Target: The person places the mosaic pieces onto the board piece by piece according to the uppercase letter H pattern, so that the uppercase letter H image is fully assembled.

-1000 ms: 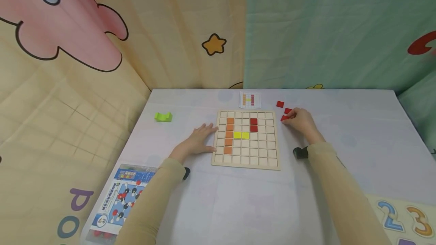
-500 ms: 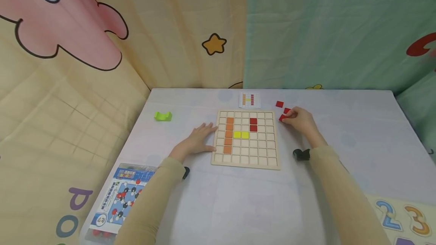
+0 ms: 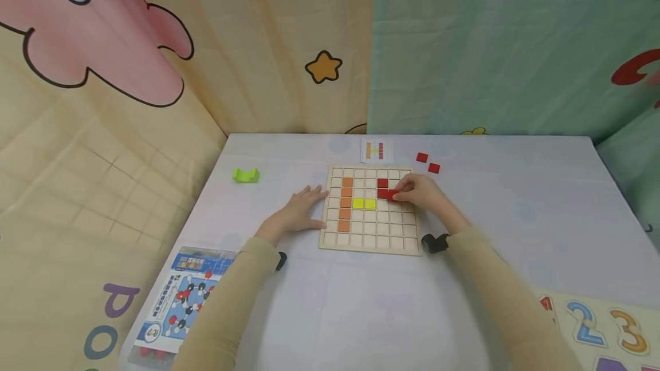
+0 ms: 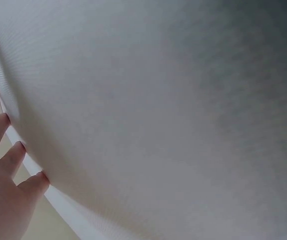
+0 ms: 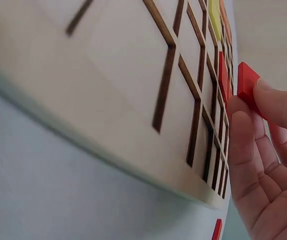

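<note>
A wooden grid board [image 3: 369,248] lies on the table. In it sit a column of orange tiles [image 3: 345,214], two yellow tiles [image 3: 364,204] and two red tiles [image 3: 382,184]. My right hand [image 3: 424,193] pinches another red tile [image 5: 247,86] between thumb and fingers, over the board just right of the lower placed red one. My left hand [image 3: 295,212] rests with spread fingers at the board's left edge, thumb and fingertips touching it. In the left wrist view the fingers [image 4: 32,184] lie straight against the table.
Two loose red tiles [image 3: 434,168] lie right of the board. A pattern card [image 3: 377,152] is behind it. A green curved block [image 3: 246,176] stands at the left, a molecule-set box [image 3: 177,308] at front left, a number board [image 3: 603,325] at front right.
My right hand has picked up one red tile from the loose group and carried it left over the board. The left hand stays where it was.
</note>
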A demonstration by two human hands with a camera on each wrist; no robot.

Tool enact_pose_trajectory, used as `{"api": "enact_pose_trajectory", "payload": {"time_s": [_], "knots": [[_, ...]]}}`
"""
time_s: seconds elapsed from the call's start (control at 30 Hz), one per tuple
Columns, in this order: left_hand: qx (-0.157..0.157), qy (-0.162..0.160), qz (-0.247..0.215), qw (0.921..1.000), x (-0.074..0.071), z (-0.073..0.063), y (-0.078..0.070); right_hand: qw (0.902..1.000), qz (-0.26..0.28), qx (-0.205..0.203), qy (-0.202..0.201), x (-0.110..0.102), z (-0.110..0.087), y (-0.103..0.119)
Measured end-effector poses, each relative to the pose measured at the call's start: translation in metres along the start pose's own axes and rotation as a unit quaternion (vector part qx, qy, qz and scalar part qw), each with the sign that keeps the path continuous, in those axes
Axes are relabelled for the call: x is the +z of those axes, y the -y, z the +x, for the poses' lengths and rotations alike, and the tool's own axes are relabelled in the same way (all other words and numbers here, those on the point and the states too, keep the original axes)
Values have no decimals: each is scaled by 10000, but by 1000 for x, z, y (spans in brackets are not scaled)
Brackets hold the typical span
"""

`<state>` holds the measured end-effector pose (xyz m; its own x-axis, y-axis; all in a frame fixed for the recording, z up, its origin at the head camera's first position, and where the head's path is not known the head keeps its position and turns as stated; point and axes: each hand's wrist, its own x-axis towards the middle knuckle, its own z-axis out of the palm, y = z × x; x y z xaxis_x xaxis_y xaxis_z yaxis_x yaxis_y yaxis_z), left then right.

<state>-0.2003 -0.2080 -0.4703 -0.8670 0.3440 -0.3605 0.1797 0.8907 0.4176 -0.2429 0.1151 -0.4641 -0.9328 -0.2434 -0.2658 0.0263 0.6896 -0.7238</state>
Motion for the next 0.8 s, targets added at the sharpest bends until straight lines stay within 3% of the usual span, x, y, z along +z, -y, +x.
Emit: {"api": "enact_pose_trajectory", "payload": {"time_s": [0.33,0.8], "knots": [[13,-20,-76,10000,0,-2,0,9995,-101,-160,260,20,1,12],[0,-23,-50,10000,1,-1,1,9994,-197,-18,272,22,1,14]]}}
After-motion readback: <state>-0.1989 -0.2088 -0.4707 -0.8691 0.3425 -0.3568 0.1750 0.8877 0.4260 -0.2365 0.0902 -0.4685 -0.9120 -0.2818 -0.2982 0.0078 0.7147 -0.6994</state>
